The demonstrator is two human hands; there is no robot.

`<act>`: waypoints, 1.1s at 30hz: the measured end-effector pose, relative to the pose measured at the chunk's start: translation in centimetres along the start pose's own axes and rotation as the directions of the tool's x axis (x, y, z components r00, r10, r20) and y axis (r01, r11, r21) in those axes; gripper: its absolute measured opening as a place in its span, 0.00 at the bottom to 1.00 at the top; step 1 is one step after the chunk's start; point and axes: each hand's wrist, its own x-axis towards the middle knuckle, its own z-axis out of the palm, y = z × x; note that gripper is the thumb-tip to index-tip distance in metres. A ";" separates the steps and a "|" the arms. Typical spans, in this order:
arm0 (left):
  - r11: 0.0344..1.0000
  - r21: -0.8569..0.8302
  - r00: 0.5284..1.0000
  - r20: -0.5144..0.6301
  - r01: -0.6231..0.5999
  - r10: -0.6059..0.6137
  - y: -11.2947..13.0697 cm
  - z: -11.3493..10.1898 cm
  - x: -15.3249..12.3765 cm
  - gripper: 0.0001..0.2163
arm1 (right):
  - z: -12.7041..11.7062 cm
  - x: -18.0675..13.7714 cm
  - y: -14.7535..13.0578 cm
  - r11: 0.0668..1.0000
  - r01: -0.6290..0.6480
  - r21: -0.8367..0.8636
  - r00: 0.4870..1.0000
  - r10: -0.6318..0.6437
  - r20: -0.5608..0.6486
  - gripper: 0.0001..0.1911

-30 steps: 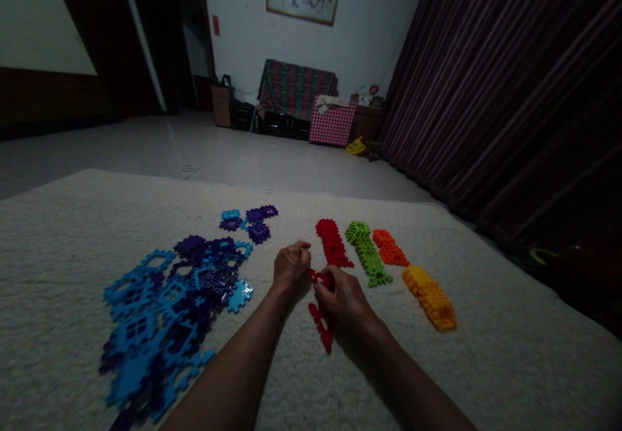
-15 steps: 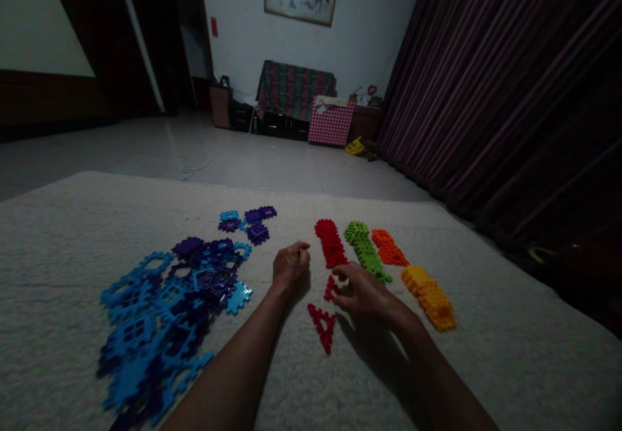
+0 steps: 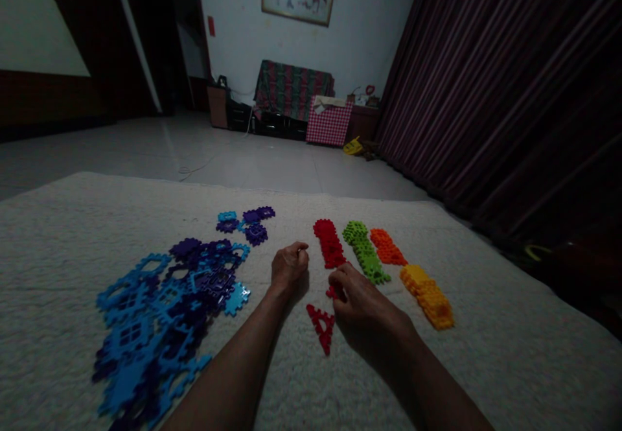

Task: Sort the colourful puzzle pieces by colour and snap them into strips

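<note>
My right hand (image 3: 359, 298) has its thumb and fingers closed around a small red toothed building piece (image 3: 332, 292), which they mostly hide. Just below it, a red triangular piece (image 3: 322, 328) with an open middle lies flat on the pale quilted mat (image 3: 291, 379). Beyond my fingertips runs a row of overlapping red pieces (image 3: 330, 243). My left hand (image 3: 290, 266) rests on the mat left of that row, fingers curled into a loose fist, and nothing shows in it.
Green (image 3: 362, 249), orange (image 3: 387, 246) and yellow (image 3: 427, 295) rows lie to the right. A large heap of blue and purple pieces (image 3: 165, 314) covers the left, with a smaller group (image 3: 255, 223) farther back. Tiled floor (image 3: 253, 168) and a dark curtain (image 3: 466, 81) lie beyond.
My right hand has moved slightly down, and its fingers have closed over the small red piece. My left hand has stayed in place; the view has shifted a little.
</note>
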 end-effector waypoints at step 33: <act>1.000 -0.017 1.000 -0.013 -0.005 0.004 -0.2 0.2 0.2 0.16 | 4.1 3.6 3.5 0.955 -0.292 -0.044 0.873 0.247 -0.421 0.09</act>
